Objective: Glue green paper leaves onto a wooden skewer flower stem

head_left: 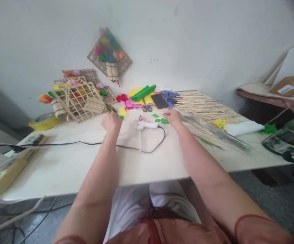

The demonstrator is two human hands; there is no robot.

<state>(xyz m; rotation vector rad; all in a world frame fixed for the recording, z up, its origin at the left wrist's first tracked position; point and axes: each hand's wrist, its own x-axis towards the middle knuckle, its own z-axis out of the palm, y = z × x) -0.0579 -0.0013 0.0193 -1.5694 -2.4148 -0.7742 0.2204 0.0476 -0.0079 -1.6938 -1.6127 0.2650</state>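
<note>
My left hand (112,122) is closed low over the table, its fingertips beside small green paper pieces (121,117); what it holds, if anything, is hidden. A black-and-yellow tool (110,108) lies just beyond it. To the right, my right hand (172,117) has its thumb and fingers pinched together near a rounded green paper piece (164,121); I cannot make out anything between them. Between the hands rests a white hot glue gun (147,125), a clear glue stick (140,140) projecting toward me. Its black cord loops around to the left.
Bamboo lattice panels with paper flowers (78,101) are stacked at left, near yellow tape (43,121) and a power strip (17,162). Scissors (147,107), a phone (159,101) and crepe paper (143,93) lie behind. Thin sticks (202,106) spread right, before a glass container (286,135).
</note>
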